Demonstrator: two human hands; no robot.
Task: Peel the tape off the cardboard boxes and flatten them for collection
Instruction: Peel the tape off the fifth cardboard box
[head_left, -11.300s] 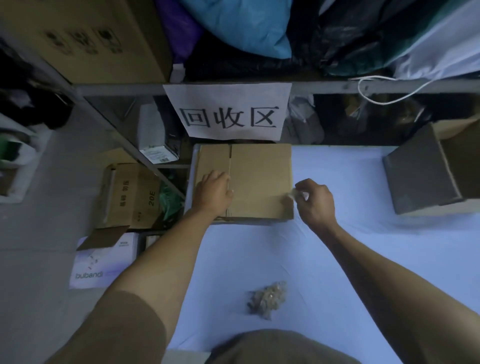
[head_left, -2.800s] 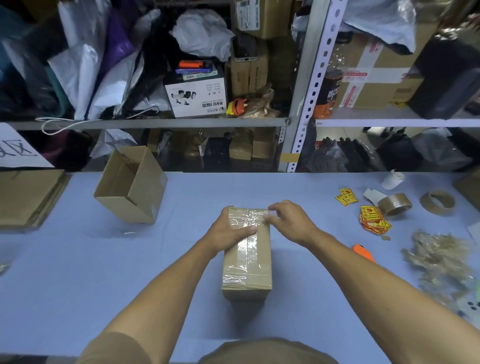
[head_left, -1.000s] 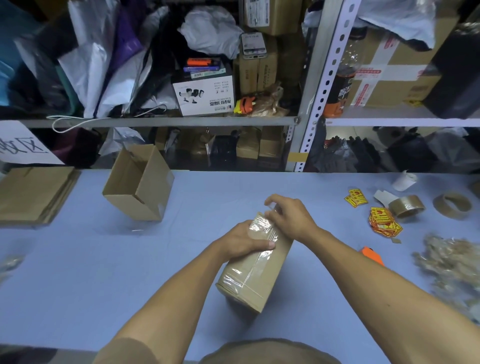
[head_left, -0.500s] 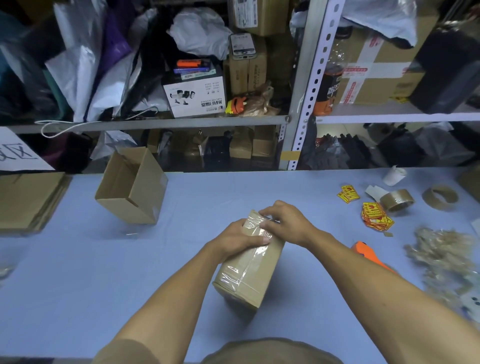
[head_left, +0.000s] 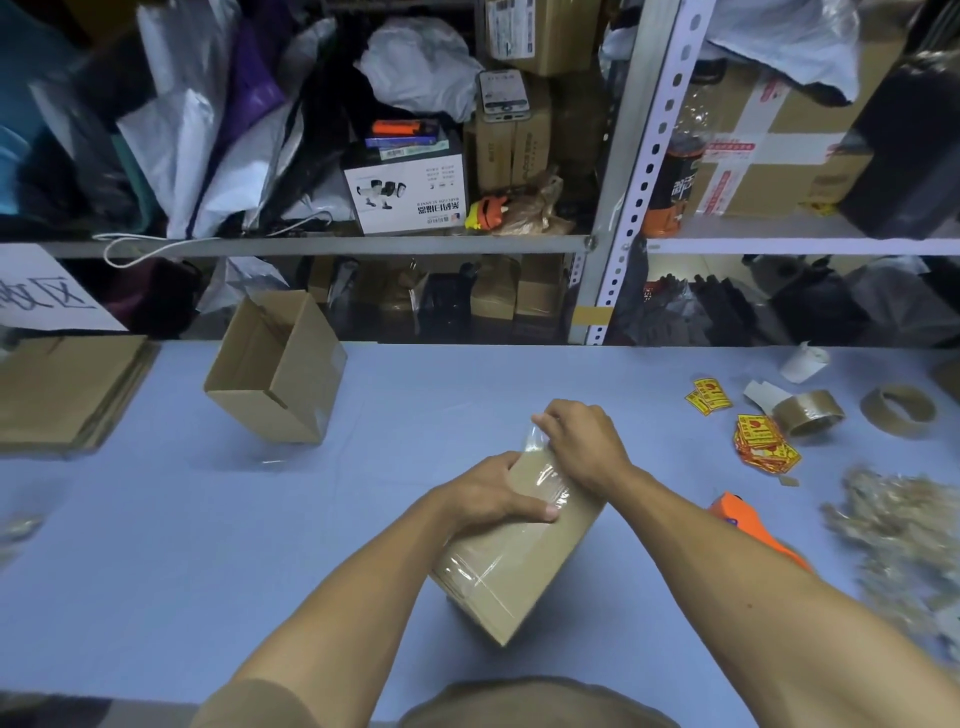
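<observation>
From the head camera, a sealed brown cardboard box wrapped in clear tape (head_left: 519, 561) sits tilted on the pale blue tabletop (head_left: 156, 545), near the person's body. The left hand (head_left: 493, 496) grips its upper left side, thumb laid across the top face. The right hand (head_left: 584, 444) pinches a lifted edge of clear tape (head_left: 535, 441) at the far end. An open empty cardboard box (head_left: 278, 366) lies tipped farther left, beside a stack of flattened cardboard (head_left: 62, 389). Two brown tape rolls (head_left: 808, 413) and an orange cutter (head_left: 748, 525) lie to the right.
</observation>
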